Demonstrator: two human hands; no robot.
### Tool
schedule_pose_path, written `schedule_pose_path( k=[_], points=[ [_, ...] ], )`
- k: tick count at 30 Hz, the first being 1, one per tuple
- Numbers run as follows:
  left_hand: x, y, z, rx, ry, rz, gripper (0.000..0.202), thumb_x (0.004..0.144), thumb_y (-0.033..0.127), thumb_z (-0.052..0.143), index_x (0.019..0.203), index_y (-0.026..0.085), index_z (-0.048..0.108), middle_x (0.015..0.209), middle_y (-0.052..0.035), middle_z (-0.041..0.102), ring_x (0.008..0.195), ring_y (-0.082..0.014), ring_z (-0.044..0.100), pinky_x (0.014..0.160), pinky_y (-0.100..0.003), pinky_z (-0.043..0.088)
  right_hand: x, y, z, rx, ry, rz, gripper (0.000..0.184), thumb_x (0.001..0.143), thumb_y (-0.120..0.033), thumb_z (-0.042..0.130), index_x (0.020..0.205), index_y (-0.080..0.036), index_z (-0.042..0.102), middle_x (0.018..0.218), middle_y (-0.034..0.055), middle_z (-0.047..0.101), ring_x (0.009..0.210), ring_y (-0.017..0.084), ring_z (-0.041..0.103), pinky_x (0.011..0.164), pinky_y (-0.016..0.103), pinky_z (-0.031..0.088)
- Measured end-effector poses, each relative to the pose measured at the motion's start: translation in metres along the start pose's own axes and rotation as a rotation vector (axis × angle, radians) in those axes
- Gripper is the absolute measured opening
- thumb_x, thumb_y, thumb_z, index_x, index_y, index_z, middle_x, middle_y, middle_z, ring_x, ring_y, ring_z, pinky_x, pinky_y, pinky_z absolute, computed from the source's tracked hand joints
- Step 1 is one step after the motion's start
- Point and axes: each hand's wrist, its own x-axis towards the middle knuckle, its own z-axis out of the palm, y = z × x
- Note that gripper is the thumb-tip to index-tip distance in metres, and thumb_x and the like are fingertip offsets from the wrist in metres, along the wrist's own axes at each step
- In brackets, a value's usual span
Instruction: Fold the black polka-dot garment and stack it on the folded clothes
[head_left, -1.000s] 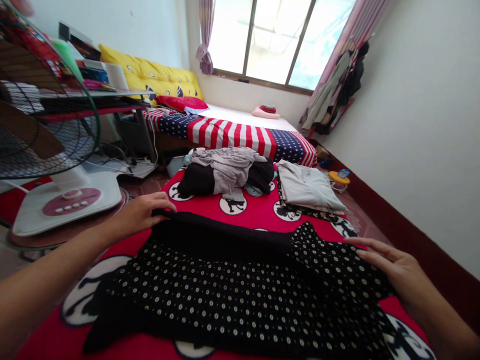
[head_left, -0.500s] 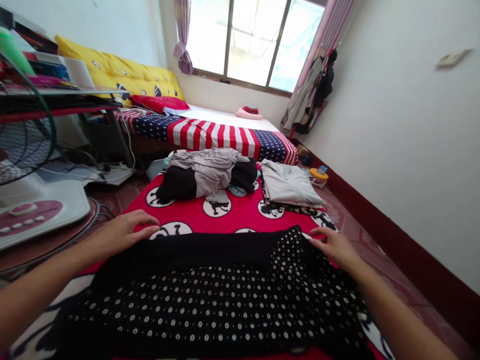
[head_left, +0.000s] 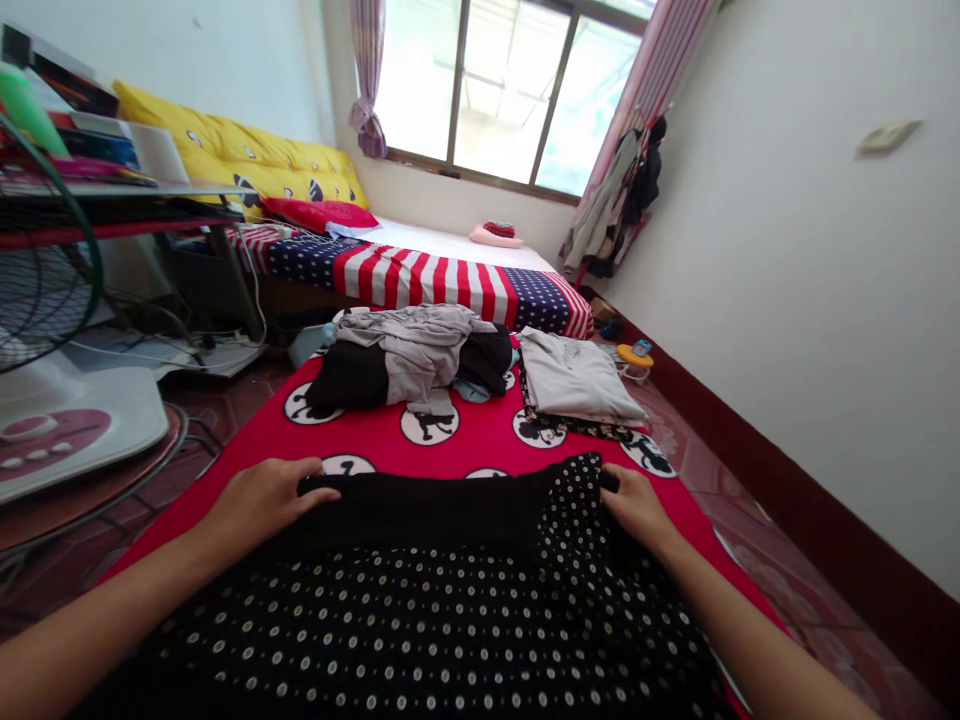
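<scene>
A black garment with white polka dots lies spread on a red blanket with black-and-white cartoon circles. My left hand grips the garment's plain black top edge at its left corner, fingers curled over the cloth. At the right corner my right hand pinches the same edge. Both forearms reach forward along the garment's sides.
A heap of grey and black clothes and a folded grey stack lie farther back on the blanket. A fan base stands left, a flag-striped bed behind, a white wall right.
Both hands have drawn in to the garment's top corners and closed on the edge; the right hand came from the far right side. The cloth has been pulled nearer to me.
</scene>
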Motion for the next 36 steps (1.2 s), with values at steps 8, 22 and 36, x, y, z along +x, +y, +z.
schedule_pose_path(
  k=[8, 22, 36],
  points=[
    [0.063, 0.011, -0.029, 0.163, 0.310, 0.018, 0.037, 0.086, 0.044, 0.055, 0.114, 0.021, 0.062, 0.107, -0.0125, 0.066, 0.101, -0.0322, 0.059, 0.080, -0.039, 0.045, 0.073, -0.034, -0.012, -0.215, 0.378, -0.051, 0.040, 0.078, -0.034, 0.056, 0.113, -0.017, 0.064, 0.105, 0.0105, 0.069, 0.097, 0.026, 0.062, 0.085, 0.037, 0.047],
    [-0.025, 0.044, 0.027, -0.247, 0.169, 0.346, 0.036, 0.095, 0.041, 0.045, 0.122, 0.025, 0.063, 0.131, -0.0075, 0.057, 0.122, -0.0250, 0.050, 0.107, -0.042, 0.038, -0.031, 0.011, -0.022, -0.475, -0.105, -0.149, 0.037, 0.067, -0.034, 0.069, 0.103, -0.024, 0.069, 0.115, 0.0090, 0.068, 0.102, 0.031, 0.064, 0.077, 0.037, 0.052],
    [-0.014, 0.030, 0.014, -0.325, 0.132, 0.287, 0.035, 0.094, 0.031, 0.047, 0.125, 0.023, 0.059, 0.127, -0.0080, 0.059, 0.114, -0.0228, 0.057, 0.102, -0.036, 0.043, 0.048, -0.096, -0.031, -0.049, 0.538, -0.406, 0.026, 0.087, -0.029, 0.051, 0.107, -0.018, 0.063, 0.109, 0.0105, 0.066, 0.101, 0.024, 0.060, 0.093, 0.039, 0.046]
  ],
)
